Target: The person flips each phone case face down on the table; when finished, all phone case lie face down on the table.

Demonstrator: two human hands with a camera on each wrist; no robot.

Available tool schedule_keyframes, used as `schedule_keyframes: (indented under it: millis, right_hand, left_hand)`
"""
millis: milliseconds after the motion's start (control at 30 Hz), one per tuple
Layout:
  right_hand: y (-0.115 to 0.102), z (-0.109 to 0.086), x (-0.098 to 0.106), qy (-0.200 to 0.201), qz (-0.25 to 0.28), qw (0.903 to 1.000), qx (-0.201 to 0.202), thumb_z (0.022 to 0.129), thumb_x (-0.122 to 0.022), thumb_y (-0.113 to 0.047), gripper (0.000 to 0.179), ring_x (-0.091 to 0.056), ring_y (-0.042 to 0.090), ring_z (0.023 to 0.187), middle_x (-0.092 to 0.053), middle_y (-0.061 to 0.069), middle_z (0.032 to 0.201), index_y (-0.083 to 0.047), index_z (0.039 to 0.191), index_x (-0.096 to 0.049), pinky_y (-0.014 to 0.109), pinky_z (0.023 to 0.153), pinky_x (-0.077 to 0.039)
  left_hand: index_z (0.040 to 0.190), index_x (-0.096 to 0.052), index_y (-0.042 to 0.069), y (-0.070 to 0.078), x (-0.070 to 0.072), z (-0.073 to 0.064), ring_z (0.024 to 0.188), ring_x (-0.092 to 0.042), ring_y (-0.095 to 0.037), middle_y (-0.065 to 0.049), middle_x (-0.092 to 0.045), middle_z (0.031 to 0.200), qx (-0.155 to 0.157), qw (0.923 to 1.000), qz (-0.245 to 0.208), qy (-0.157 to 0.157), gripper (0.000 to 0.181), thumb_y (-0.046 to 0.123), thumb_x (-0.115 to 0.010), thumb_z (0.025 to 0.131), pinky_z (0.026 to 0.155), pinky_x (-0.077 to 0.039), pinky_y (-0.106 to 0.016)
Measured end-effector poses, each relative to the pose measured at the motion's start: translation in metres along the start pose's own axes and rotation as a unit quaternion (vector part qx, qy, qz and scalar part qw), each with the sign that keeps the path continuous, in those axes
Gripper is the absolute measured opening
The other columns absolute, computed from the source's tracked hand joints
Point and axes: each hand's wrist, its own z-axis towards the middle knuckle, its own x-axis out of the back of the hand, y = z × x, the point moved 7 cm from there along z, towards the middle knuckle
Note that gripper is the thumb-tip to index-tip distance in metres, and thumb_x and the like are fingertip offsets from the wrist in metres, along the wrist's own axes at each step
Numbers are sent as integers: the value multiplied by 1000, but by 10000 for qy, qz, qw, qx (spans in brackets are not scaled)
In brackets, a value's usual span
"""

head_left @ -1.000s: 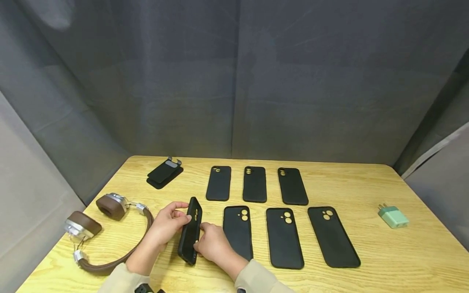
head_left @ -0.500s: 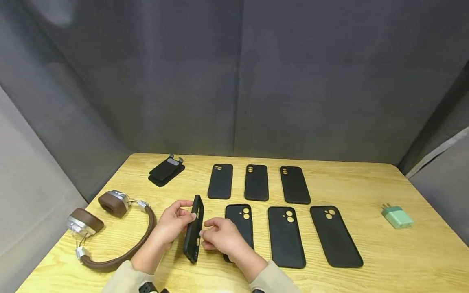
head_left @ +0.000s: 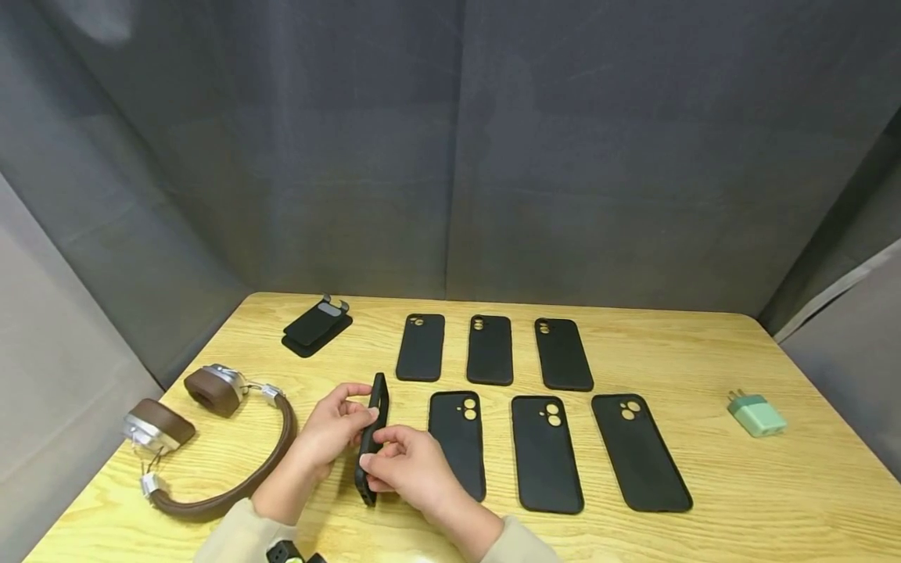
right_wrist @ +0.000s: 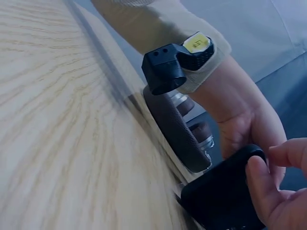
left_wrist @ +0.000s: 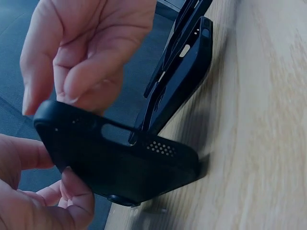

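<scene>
A black phone case stands on its long edge, tilted, at the front left of the wooden table. My left hand pinches its upper part between thumb and fingers. Lower down, my right hand has thumb and index finger at the opposite long edge, pinching it. The left wrist view shows the case's bottom end with a port slot and speaker holes. In the right wrist view, the right thumb lies against the case. Right of the hands lies another black phone case, flat.
Two more cases lie in the front row, three cases behind. Brown headphones sit left, close to my left forearm. A black clip-topped flat holder lies back left; a green plug adapter lies right.
The right hand let go of the case's edge and drew back right, then returned and pinches it again. The case has turned more edge-on, still in the left hand.
</scene>
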Motion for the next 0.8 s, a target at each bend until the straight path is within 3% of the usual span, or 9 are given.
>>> schedule_keyframes:
  millis: [400,800]
  right_hand:
    - [1,5,-3,157,-133,9994,281,80,-69,-6,42,-59,7,54,-57,3,70,8,117,-54,26,56,-54]
    - [-4,9,3,68,585,9980,225,75,-64,6,31,-55,6,48,-58,2,65,9,104,-54,20,48,-50]
  left_hand:
    - [121,-48,-1,-2,-3,0,60,-45,-15,-5,-51,77,43,9999,-161,-39,36,3,-58,86,55,-40,-25]
    - [123,-45,-4,-10,-5,1,71,-54,-14,-7,-53,84,197,9979,-565,-243,34,6,-52,91,67,-47,-26]
